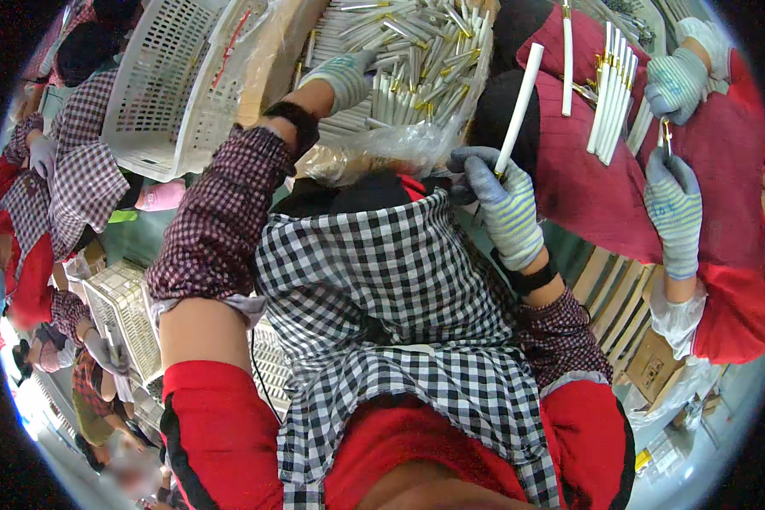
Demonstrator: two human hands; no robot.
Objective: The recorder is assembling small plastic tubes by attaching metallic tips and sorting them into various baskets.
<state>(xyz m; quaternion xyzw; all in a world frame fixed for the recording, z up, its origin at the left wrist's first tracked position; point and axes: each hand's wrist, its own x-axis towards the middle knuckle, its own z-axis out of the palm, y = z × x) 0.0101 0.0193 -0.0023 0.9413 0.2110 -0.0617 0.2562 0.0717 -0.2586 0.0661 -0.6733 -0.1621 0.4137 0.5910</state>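
Note:
My left hand (340, 81), in a striped glove with grey fingertips, reaches over a box of loose white tubes (416, 68) with gold-coloured metal ends. Its fingers are stretched across the edge of the pile; I cannot see anything held in them. My right hand (507, 204), gloved the same way, is closed around the lower end of one white tube (521, 106). That tube points up, tilted slightly right, with a glimpse of gold at the grip. A plastic liner (374, 157) spills over the near edge of the box, just above my checked apron (357, 255).
At right, a co-worker's gloved hands (673, 200) hold a small metal piece above a dark red cloth (586, 195), where several white tubes (612, 102) lie. White plastic crates (165, 85) stand at upper left. A wooden pallet (612, 297) lies low right. More people work at far left.

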